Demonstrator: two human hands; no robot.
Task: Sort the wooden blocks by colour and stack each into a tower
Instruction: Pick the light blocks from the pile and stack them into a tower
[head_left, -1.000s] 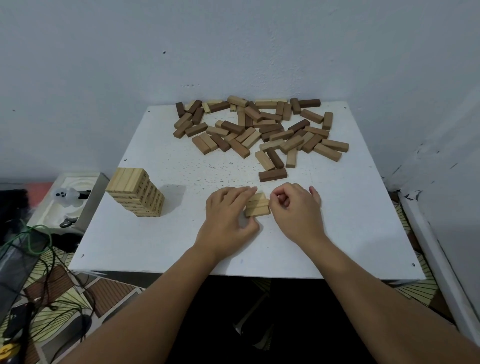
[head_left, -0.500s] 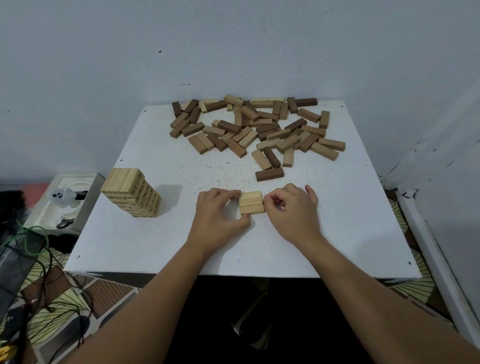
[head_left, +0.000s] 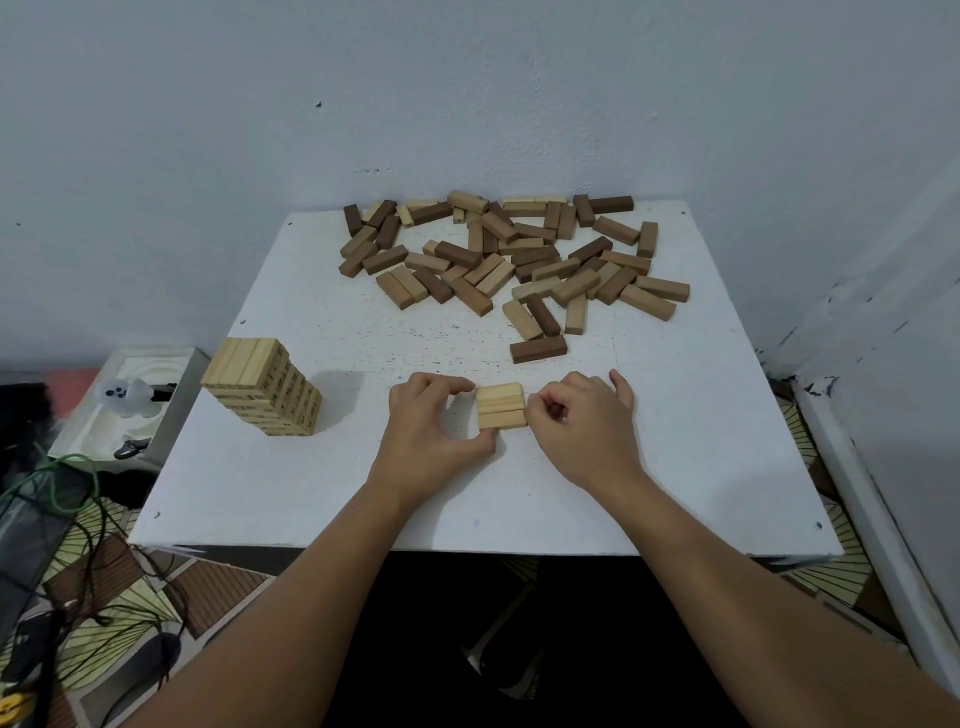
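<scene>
Three light blocks (head_left: 500, 406) now sit squared side by side near the table's (head_left: 701, 467) front-middle; a second ago they lay skewed. Left hand (head_left: 428, 428) pinches their left end between thumb and fingertips; right hand (head_left: 582, 428) presses curled fingers against the right end, so both are grasping the set. Looks like a tidied layer, ready for lifting. The light tower (head_left: 262, 387) stands near the left edge, well apart, with bare board between. The mixed pile (head_left: 514, 265) crowds the far edge; one dark block (head_left: 537, 348) lies just beyond the hands.
</scene>
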